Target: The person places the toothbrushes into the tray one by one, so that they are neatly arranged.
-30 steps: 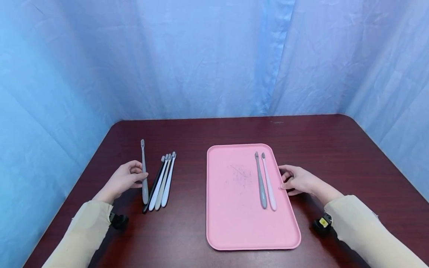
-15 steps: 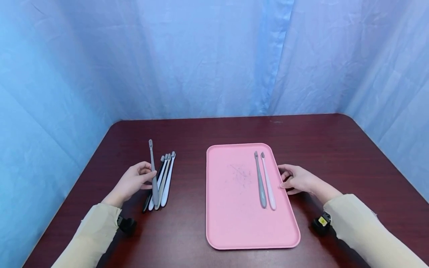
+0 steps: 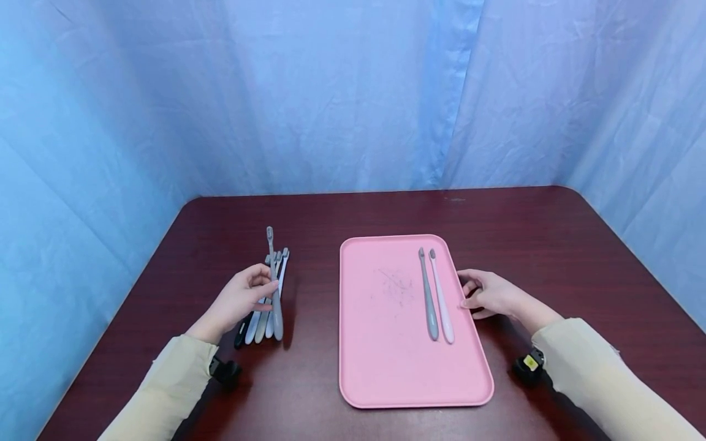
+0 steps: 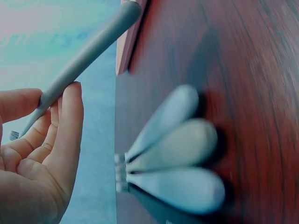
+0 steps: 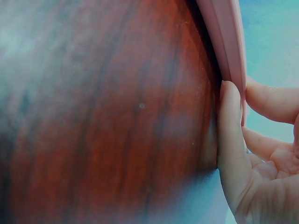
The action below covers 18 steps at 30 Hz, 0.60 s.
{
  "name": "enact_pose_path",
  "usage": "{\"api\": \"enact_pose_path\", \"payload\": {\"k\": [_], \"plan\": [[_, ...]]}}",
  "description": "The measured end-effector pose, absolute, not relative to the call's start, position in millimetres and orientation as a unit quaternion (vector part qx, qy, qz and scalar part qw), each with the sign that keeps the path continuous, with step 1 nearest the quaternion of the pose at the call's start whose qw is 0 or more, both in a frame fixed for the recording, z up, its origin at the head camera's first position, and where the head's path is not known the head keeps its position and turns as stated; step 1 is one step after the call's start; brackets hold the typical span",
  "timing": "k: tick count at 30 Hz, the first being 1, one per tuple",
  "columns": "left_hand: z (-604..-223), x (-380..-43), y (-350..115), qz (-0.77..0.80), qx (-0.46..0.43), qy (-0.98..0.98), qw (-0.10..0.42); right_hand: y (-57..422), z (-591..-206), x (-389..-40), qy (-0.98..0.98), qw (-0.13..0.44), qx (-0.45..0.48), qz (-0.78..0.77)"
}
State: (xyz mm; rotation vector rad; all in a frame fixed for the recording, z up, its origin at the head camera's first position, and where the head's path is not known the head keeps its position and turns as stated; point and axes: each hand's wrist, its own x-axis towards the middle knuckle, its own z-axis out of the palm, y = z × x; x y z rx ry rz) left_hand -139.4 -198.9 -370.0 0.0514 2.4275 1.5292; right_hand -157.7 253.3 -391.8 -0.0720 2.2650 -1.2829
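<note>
My left hand pinches a grey toothbrush between thumb and fingers, its head pointing away from me. In the left wrist view this grey toothbrush is raised off the table and slants upward. Beneath and beside it lie a black toothbrush, a beige toothbrush and two white ones, fanned out on the table and partly hidden by the hand. With thumb and fingers, my right hand grips the right rim of a pink tray. A grey toothbrush and a pale pink toothbrush lie on that tray.
The dark red wooden table has rounded far corners. Blue curtains hang behind it and at both sides. Wrist cameras sit under both cream sleeves.
My left hand has carried the grey toothbrush to the right, from beside the fanned toothbrushes to over their right side. The right hand keeps its grip on the tray's rim.
</note>
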Motion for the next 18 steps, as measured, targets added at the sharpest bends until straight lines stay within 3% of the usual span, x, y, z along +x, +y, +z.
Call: {"api": "enact_pose_path", "payload": {"k": [18], "plan": [[-369.0,-134.5,-161.9,0.564,0.052,0.809,0.16,254.1,-394.6,-157.4,0.838,0.263,-0.028,-0.478]]}}
